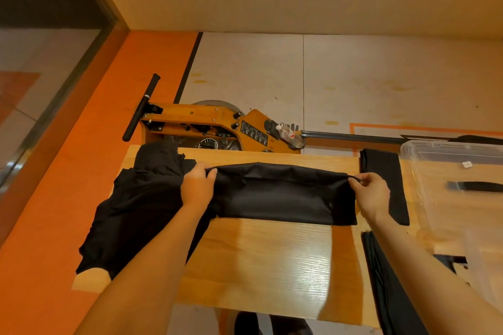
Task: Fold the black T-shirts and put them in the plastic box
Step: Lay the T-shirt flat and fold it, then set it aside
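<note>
Head view: both hands lift the far edge of a partly folded black T-shirt (283, 196) off the wooden table (261, 261). The left hand (197, 185) pinches its left corner, the right hand (371, 193) its right corner. A heap of black T-shirts (136, 198) lies at left; the clear plastic box (457, 171) sits at right.

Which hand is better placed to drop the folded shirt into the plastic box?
Right. The right hand already pinches the right end of the black T-shirt, and the plastic box sits just beyond it on the table's right side. The left hand grips the far end, beside the unfolded pile.
</note>
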A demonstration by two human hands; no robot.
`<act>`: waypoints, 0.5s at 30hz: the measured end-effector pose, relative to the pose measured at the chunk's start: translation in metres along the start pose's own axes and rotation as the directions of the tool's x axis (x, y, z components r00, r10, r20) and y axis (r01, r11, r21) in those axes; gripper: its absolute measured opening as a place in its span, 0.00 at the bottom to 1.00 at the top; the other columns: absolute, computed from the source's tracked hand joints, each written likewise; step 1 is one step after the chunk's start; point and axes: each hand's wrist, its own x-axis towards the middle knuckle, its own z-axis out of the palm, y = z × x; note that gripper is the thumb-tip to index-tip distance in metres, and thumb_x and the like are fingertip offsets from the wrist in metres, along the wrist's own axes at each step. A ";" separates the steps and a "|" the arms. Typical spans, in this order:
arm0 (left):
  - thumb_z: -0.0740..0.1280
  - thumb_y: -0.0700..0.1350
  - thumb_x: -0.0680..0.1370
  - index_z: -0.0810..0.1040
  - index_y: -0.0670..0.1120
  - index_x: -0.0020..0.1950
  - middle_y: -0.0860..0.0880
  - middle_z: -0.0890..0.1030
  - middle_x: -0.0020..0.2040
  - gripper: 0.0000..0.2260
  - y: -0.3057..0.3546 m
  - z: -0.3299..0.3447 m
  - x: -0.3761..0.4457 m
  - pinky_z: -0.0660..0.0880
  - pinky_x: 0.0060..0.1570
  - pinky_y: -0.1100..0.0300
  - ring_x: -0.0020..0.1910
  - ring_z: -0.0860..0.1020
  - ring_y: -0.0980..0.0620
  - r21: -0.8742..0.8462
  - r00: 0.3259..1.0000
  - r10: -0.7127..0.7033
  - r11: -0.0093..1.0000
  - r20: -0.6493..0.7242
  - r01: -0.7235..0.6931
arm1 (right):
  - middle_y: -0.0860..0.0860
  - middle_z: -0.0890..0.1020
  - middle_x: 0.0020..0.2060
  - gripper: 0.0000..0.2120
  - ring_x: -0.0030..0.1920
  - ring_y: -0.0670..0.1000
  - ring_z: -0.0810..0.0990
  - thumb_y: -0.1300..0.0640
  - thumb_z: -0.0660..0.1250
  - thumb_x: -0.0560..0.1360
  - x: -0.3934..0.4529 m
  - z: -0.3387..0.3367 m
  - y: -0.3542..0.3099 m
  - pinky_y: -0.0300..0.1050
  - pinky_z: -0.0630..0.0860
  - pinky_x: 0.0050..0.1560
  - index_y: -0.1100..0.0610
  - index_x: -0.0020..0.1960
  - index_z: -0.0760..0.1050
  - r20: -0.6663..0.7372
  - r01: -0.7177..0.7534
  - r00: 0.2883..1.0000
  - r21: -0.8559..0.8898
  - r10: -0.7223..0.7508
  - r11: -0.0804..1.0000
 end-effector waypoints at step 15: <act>0.71 0.43 0.76 0.76 0.47 0.53 0.54 0.76 0.38 0.08 0.085 0.092 -0.095 0.70 0.38 0.70 0.37 0.75 0.59 -0.316 0.947 0.107 0.949 0.302 -0.006 | 0.58 0.85 0.39 0.05 0.45 0.54 0.85 0.64 0.69 0.77 -0.077 0.066 -0.021 0.48 0.82 0.48 0.60 0.52 0.82 0.263 -0.228 0.957 0.429 0.120 0.874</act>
